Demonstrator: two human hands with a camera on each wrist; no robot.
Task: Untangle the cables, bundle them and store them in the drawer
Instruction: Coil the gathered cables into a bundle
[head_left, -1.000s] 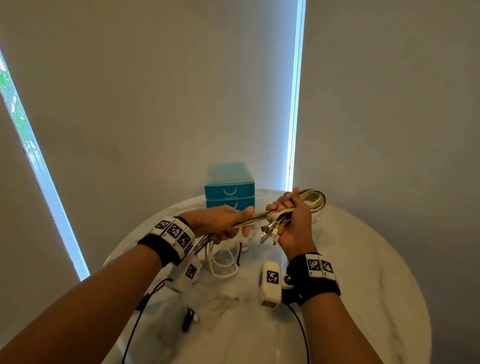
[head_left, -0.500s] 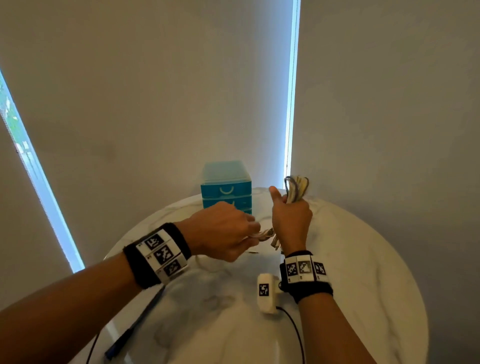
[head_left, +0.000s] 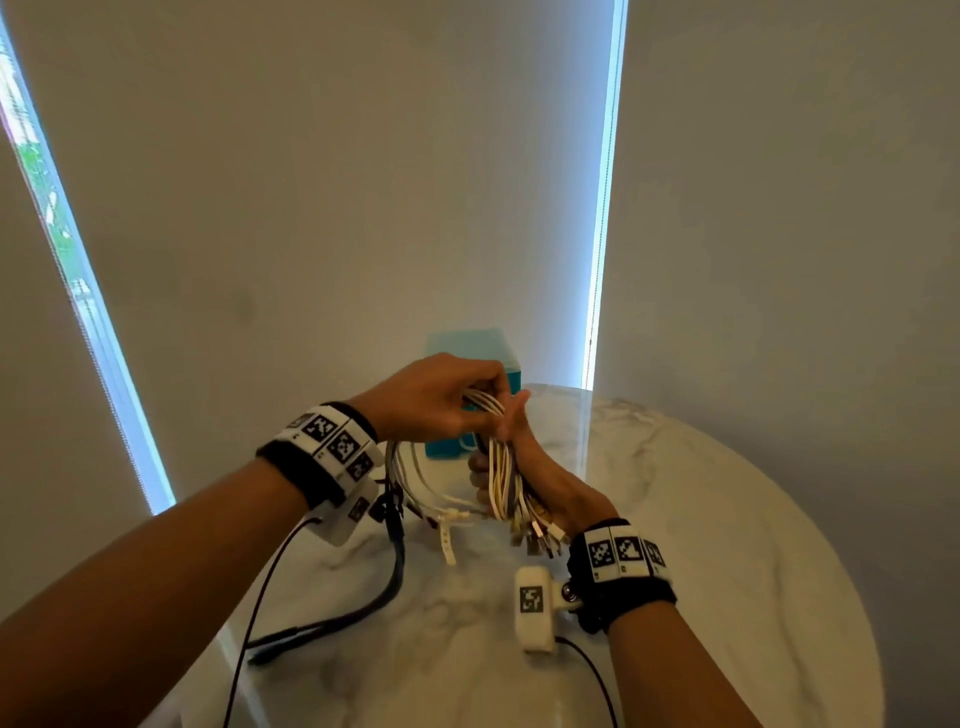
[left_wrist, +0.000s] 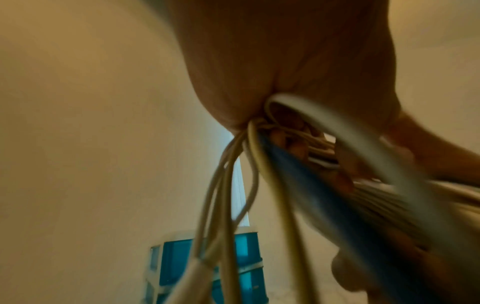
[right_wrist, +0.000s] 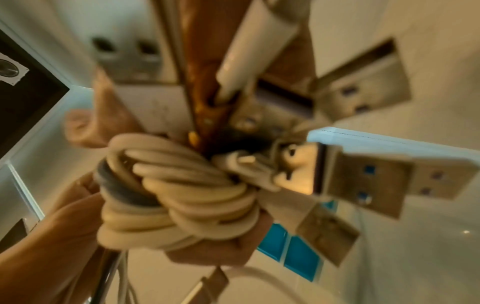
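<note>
A bundle of white and grey cables stands nearly upright above the round marble table. My right hand grips its middle, with the USB plugs sticking out near my wrist. My left hand pinches the cable loops at the top of the bundle. Loose cable loops hang down below my left wrist. In the right wrist view the coiled cables and big USB plugs fill the frame. The left wrist view shows cables trailing from my fist. The blue drawer box stands behind my hands.
A dark cable lies on the table at the front left. A white tie strip hangs under the loops. Grey blinds and bright window gaps stand close behind the table.
My left hand has risen from beside the right hand to the top of the bundle. The right hand has turned, so the plugs now point toward me. Loose loops now hang at the left.
</note>
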